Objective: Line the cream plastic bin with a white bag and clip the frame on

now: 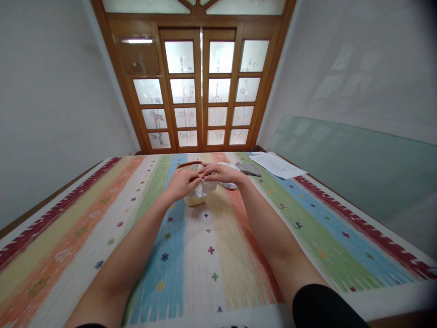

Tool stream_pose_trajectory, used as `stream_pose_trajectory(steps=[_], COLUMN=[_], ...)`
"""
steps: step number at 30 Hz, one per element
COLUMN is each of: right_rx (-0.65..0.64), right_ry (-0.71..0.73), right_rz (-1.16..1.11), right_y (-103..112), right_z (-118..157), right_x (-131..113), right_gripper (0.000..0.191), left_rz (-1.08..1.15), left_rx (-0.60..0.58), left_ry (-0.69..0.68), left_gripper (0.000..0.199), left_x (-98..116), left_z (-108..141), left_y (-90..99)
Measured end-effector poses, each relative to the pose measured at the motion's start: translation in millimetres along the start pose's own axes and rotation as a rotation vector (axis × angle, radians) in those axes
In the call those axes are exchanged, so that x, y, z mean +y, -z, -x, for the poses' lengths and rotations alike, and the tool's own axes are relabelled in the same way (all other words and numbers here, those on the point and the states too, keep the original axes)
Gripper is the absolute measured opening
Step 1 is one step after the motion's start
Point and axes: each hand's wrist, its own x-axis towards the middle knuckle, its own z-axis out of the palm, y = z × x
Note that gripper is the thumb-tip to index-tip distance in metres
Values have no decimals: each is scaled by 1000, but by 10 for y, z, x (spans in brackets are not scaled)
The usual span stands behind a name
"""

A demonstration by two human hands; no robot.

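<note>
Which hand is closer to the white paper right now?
Right. The right hand is over the container, left of the white paper, with the grey item between them; the left hand is farther left, also at the container.

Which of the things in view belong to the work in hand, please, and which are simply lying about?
Apparently in use, at the left hand and right hand:
pale yellow container
thin whitish material

Seemingly lying about:
grey item
printed paper
perhaps the white bundle by the right wrist
</note>
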Motion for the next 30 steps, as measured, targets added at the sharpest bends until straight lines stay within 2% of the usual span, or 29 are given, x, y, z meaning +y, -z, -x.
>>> stream_pose_trajectory(steps=[4, 10, 16, 22, 30], right_rx=[-72, -82, 55, 195, 215], right_ry=[49, 111, 61, 21, 2], right_rz=[18, 66, 109, 84, 84], right_y=[-8, -71, -238, -342, -334], right_z=[-24, -81, -163, -228, -213], right_x=[-13, -18, 36, 118, 131], right_gripper=[28, 26, 22, 21, 17], left_rz=[-48, -113, -145, -31, 43], left_rx=[-43, -93, -46, 47, 90], left_ry=[-37, -49, -13, -27, 8], left_gripper=[33, 40, 38, 38, 27], left_x=[-8, -52, -178, -357, -372], left_z=[5, 25, 20, -12, -21], left_y=[19, 15, -10, -64, -71])
